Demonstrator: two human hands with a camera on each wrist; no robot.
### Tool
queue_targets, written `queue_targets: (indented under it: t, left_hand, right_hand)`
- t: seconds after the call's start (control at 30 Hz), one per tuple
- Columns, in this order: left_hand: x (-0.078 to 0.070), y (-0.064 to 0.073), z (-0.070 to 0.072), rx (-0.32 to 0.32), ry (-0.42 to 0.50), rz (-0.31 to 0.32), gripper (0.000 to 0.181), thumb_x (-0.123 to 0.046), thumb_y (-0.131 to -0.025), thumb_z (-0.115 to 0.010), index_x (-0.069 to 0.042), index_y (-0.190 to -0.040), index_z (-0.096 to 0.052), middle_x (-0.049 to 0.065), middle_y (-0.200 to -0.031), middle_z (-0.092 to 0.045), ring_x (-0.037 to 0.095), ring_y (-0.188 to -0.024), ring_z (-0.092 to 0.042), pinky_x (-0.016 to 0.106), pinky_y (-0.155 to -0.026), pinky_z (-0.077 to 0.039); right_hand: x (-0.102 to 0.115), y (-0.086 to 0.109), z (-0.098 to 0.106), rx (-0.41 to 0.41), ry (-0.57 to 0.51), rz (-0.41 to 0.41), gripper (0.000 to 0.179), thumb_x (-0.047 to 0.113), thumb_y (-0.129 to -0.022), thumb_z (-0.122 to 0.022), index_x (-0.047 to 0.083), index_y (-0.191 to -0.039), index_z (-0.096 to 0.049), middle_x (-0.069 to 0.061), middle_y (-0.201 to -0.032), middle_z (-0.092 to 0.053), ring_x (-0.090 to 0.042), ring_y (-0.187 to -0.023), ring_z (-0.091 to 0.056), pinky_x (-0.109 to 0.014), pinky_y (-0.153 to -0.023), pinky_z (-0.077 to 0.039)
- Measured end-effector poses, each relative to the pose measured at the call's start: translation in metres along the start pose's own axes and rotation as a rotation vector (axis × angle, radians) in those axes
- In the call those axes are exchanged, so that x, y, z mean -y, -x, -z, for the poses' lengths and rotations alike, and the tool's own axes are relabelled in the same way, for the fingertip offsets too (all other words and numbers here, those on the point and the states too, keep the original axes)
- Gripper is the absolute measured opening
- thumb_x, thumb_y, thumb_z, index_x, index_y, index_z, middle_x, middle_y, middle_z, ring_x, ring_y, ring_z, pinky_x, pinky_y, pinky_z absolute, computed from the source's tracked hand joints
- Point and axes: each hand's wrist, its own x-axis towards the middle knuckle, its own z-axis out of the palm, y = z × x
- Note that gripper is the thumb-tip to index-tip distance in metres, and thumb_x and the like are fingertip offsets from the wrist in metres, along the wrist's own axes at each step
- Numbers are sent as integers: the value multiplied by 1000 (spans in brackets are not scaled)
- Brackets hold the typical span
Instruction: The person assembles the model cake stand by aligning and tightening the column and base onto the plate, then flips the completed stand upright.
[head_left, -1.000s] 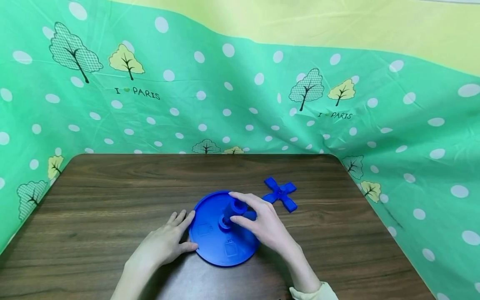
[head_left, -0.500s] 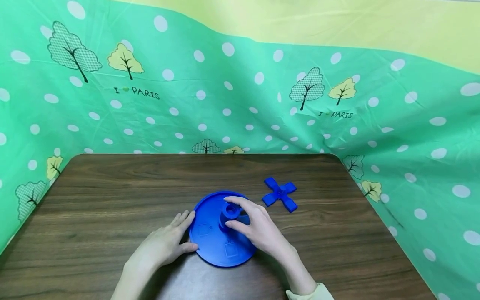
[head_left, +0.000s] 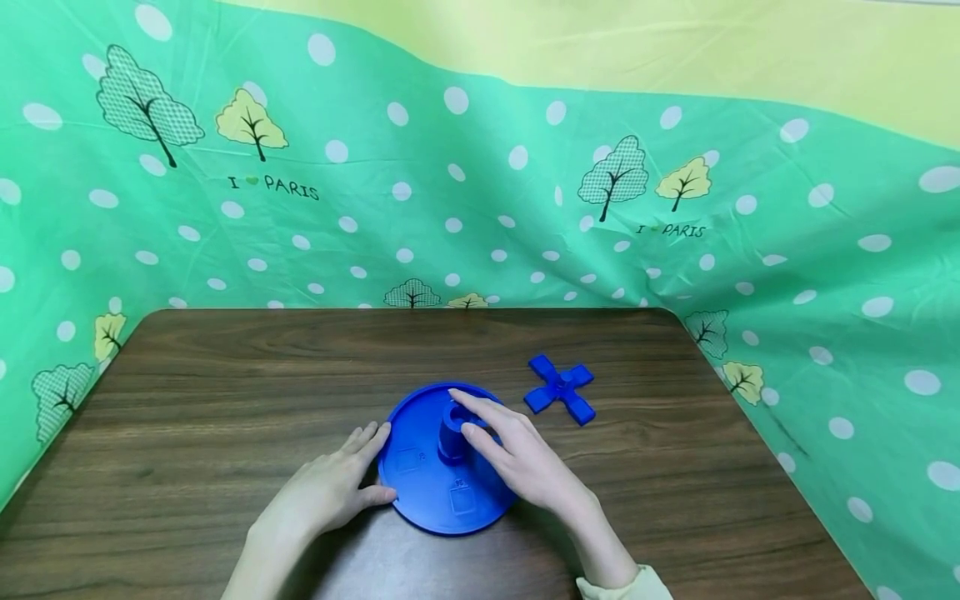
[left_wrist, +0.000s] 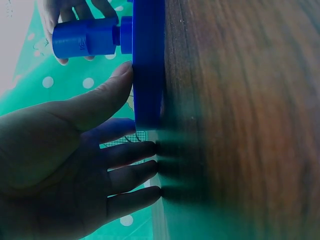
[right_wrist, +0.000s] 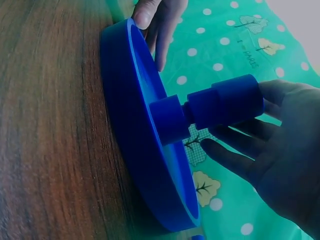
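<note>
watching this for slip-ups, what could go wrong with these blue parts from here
The blue cylinder may not be fully seated: the right wrist view shows a narrow neck between it and the hub, so a sideways push from the right hand might tip it. The left hand only touches the edge of the disc, so the disc could turn or slide.

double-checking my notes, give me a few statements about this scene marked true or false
1. The left grip touches the round blue base. True.
2. The cross-shaped piece sits on the base. False: the cross-shaped piece lies apart from it, on the table.
3. The blue cylinder stands at the base's centre. True.
4. The right grip rests flat on the table. False: the right grip is at the cylinder's upper end.
</note>
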Motion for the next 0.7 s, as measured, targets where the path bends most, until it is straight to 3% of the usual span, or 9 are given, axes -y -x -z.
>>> queue_targets:
  t: [0.33, 0.53, 0.7]
  left_hand:
    - [0, 1, 0, -11, 2, -8, 87, -50, -92, -72, -15, -162, -34, 17, -168, -33, 46, -150, -39, 77, -109, -36]
    - [0, 1, 0, -11, 2, -7, 87, -50, -92, -72, -15, -162, -34, 17, -168, -33, 46, -149, -40, 77, -110, -36]
    - [0, 1, 0, -11, 4, -9, 87, -50, -92, -72, -14, -162, -34, 18, -168, -33, 45, -151, -38, 77, -110, -36]
  right_hand:
    - [0, 0, -3, -89, -26, -50, 41, 47, -102, -62, 39, -141, -56, 8, -144, -63, -13, -125, -66, -42, -105, -57]
    - [1, 0, -4, -103, -59, -96, 43, 46, -99, -67, 40, -139, -53, 3, -143, -63, -18, -126, -66, -41, -101, -59]
    - [2, 1, -1, -62, -75, -101, 52, 47, -101, -63, 48, -149, -42, 3, -151, -58, -21, -138, -59, -49, -110, -53]
